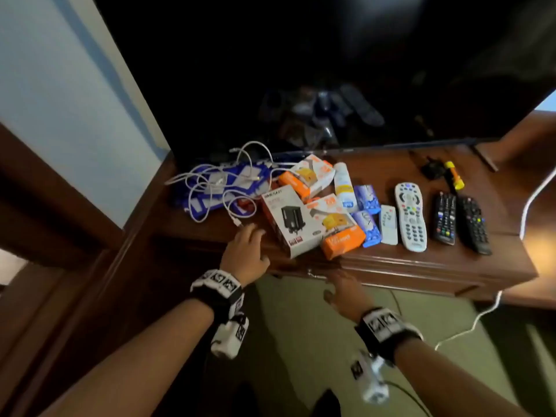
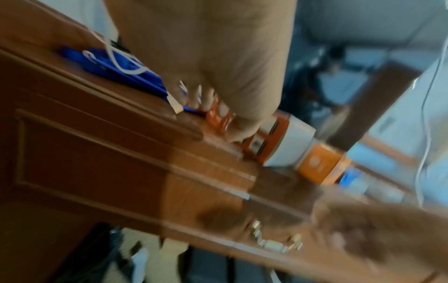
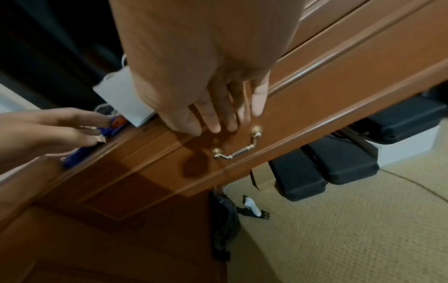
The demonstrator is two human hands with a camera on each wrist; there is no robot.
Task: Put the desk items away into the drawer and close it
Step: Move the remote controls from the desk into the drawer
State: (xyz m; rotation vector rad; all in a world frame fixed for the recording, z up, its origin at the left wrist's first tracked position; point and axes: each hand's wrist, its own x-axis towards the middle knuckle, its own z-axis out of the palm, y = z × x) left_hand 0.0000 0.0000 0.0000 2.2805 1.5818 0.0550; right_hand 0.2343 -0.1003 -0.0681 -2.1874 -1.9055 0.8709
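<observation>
Desk items lie on the wooden desk [image 1: 436, 260]: white cables [image 1: 216, 182] over blue packets [image 1: 207, 203], a white box [image 1: 288, 221], orange-white boxes [image 1: 337, 227], a spray can [image 1: 343, 185], a white remote [image 1: 410, 215] and two black remotes [image 1: 444, 218]. My left hand [image 1: 251, 236] hovers at the desk's front edge beside the white box, fingers relaxed and holding nothing. My right hand [image 3: 218, 126] reaches with straight fingers to the closed drawer front [image 3: 315, 114], just above its brass handle [image 3: 236, 149]. The left wrist view is blurred.
A dark TV screen [image 1: 301, 70] stands behind the items. A white cord [image 1: 529, 200] hangs off the desk's right end. Black cases [image 3: 339, 162] sit on the carpet [image 3: 339, 229] under the desk. A wooden door frame [image 1: 60, 191] is at the left.
</observation>
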